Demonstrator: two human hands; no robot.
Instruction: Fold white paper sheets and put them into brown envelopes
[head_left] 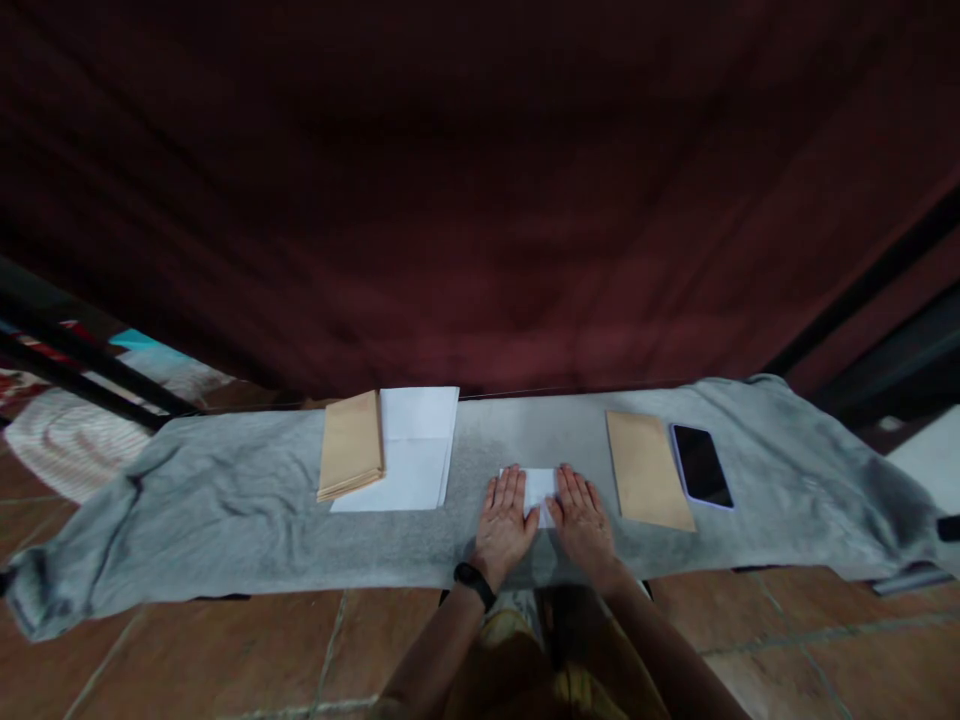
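A small folded sheet of white paper [540, 484] lies on the grey cloth in front of me. My left hand [504, 518] rests flat on its left side, fingers stretched out and pointing away from me. On the right side my right hand [583, 520] presses down in the same way, palm low and fingers extended. Both thumbs point inward over the paper, with a strip of it showing between them. The paper's outer edges are hidden under the hands. A dark band [475, 586] circles my left wrist.
Grey cloth [247, 540] covers the long, narrow surface. Left of my hands, a stack of brown envelopes [351, 445] overlaps larger white sheets [417, 450]. To the right are one brown envelope [649, 468] and a phone [702, 466]. A dark red curtain [480, 250] hangs behind.
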